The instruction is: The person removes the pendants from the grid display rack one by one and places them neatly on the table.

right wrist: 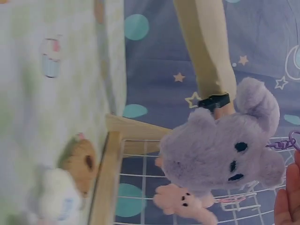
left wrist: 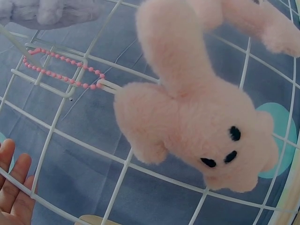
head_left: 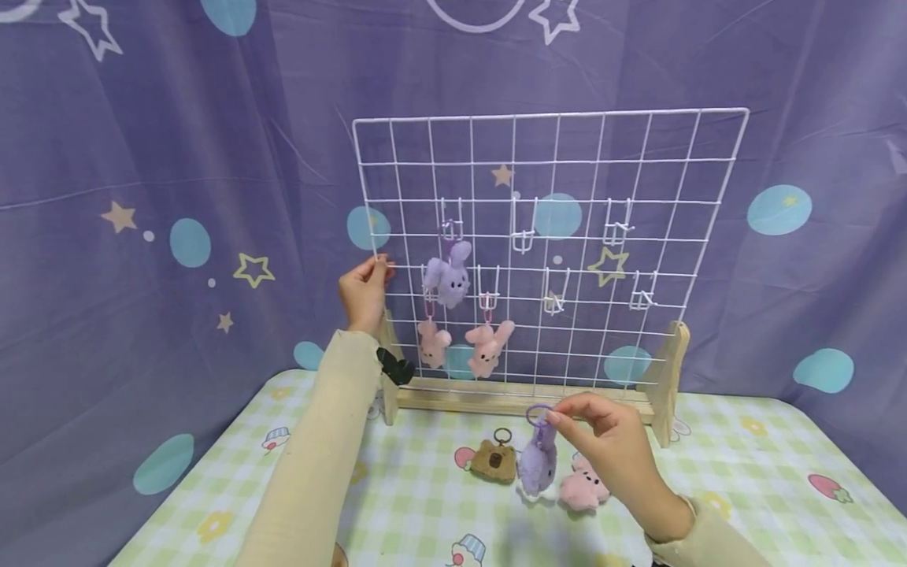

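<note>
My left hand (head_left: 364, 293) grips the left edge of the white wire grid (head_left: 553, 116), thumb in front and fingers behind. A purple plush bunny keychain (head_left: 538, 465) hangs from my right hand (head_left: 616, 445), whose thumb and forefinger pinch its purple ring. That bunny's face shows large in the right wrist view (right wrist: 211, 154). On the grid's hooks near my left hand hang another purple bunny (head_left: 451, 282) and two pink plush keychains, one left (head_left: 432, 345) and one right (head_left: 487, 350). Pink bead chain (left wrist: 65, 58) loops over a hook in the left wrist view.
A brown bear keychain (head_left: 494, 463) and a pink plush (head_left: 584, 487) lie on the checked tablecloth (head_left: 404, 504). Bare white hooks (head_left: 523, 239) sit on the grid's middle and right. A wooden stand (head_left: 669, 386) holds the grid before a purple curtain (head_left: 234, 142).
</note>
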Tool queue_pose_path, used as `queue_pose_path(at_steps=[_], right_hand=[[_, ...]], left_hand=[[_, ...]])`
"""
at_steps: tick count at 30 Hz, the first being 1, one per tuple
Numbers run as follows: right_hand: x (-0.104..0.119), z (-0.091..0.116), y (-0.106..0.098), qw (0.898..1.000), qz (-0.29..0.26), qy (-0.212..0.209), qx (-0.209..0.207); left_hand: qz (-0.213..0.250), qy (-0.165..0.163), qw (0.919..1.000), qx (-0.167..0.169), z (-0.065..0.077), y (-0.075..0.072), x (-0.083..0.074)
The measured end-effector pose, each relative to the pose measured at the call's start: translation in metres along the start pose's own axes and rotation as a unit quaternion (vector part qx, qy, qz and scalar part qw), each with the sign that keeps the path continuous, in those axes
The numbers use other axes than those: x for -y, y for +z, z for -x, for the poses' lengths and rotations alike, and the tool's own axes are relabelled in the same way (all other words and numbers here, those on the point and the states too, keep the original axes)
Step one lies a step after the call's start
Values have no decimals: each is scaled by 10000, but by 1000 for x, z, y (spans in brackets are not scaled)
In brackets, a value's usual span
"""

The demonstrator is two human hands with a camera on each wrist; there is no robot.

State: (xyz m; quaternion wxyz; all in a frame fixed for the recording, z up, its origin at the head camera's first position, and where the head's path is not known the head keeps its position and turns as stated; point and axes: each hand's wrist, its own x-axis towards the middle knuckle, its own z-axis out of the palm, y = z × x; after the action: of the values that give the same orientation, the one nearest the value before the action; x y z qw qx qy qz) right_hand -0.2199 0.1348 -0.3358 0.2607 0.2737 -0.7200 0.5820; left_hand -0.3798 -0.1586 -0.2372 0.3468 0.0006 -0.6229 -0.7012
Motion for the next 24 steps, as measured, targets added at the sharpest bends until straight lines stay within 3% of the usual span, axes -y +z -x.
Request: queue_pose_path(at_steps=[3, 9, 12, 18, 24], right_hand=[[-7, 14, -8, 9996, -109, -228, 122], [-23, 39, -27, 9985, -314, -259, 359], [-27, 49, -36, 9987, -165, -72, 485], [-25, 68, -51, 9958, 617, 619, 283], [-27, 80, -64, 9939, 680, 676, 547]], left_hand=[[-64, 13, 10000, -18, 1, 1, -1], [13, -75, 10000, -30, 0, 1, -1], [83, -80, 9999, -61, -2, 2, 1], [152, -123, 9998, -23, -1, 4, 1], [130, -23, 9999, -34, -4, 2, 3]])
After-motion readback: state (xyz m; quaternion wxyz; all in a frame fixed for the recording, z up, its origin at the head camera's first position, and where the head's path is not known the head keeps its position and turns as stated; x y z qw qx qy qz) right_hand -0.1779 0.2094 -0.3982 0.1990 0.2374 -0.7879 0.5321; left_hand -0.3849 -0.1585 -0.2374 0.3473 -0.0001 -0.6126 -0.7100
